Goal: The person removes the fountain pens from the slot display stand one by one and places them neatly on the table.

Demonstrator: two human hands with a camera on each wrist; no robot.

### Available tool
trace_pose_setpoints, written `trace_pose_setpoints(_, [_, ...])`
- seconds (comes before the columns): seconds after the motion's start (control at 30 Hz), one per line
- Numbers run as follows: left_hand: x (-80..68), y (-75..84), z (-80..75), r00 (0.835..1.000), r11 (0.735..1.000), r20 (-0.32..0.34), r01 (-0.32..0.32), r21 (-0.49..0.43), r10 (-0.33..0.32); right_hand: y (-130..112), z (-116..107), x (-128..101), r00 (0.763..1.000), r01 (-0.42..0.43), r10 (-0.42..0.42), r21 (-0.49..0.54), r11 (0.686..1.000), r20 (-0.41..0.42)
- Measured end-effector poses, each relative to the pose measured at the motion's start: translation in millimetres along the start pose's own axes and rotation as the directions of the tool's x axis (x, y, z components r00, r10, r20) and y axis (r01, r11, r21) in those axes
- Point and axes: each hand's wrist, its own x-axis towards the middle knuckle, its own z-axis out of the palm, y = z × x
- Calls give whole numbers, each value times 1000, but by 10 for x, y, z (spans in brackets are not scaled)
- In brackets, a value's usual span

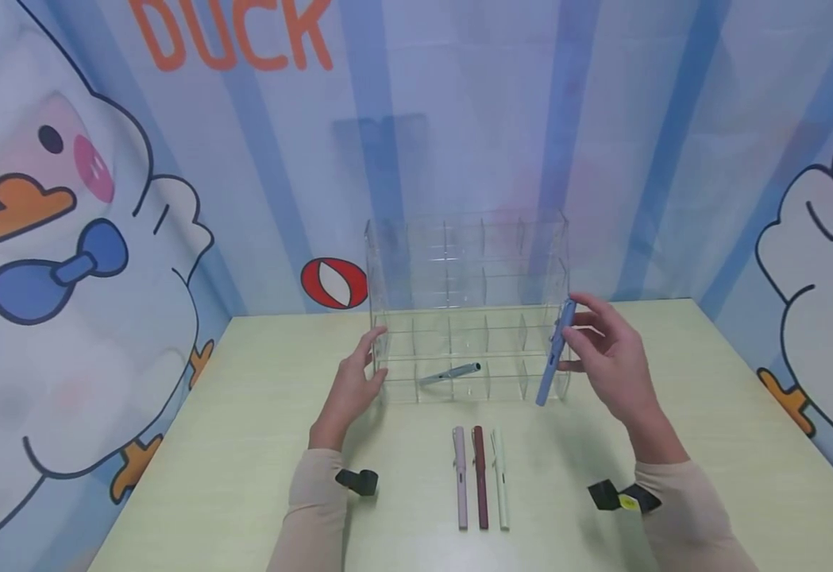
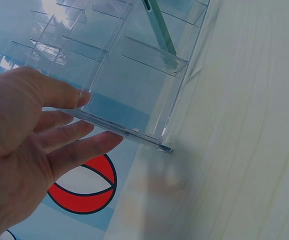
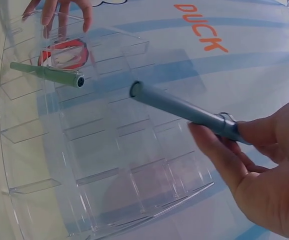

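Note:
A clear acrylic organizer (image 1: 449,338) with several compartments stands at the back of the table. My left hand (image 1: 348,389) holds its left side panel; in the left wrist view the thumb lies on the front edge and the fingers on the outer face. One grey-green pen (image 1: 452,374) rests slanted in the lowest row, its capped end pointing right. By the organizer's right side, my right hand (image 1: 612,361) pinches a blue pen (image 1: 554,357) near its clip end between thumb and fingers. The blue pen tilts, its other end down toward the front.
On the table (image 1: 244,445) in front of the organizer, a lilac pen (image 1: 461,485), a dark red pen (image 1: 481,485) and a pale green pen (image 1: 501,485) lie side by side. A printed cloth (image 1: 459,95) with ducks hangs behind the table and at both sides.

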Motion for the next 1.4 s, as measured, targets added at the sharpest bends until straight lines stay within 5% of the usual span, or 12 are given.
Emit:
trace_pose_setpoints(0.3, [1,14,2,1000,1000,1,3,-4,-3,-87,-70,-17,977,-187,190,-38,982,93])
trace_pose_setpoints(0.63, [-15,10,-3,1000,1000,0,-1,2,1,-68,-96,6,873,-394,419,-146,907,251])
trace_pose_setpoints(1.1, [4,-1,-2,1000,1000,0,7,-9,-7,264,-77,35,723,-523,529,-150,839,445])
trace_pose_setpoints(1.4, [7,-11,-1,1000,1000,3,12,-2,-12,455,-46,15,672,-553,544,-148,820,503])
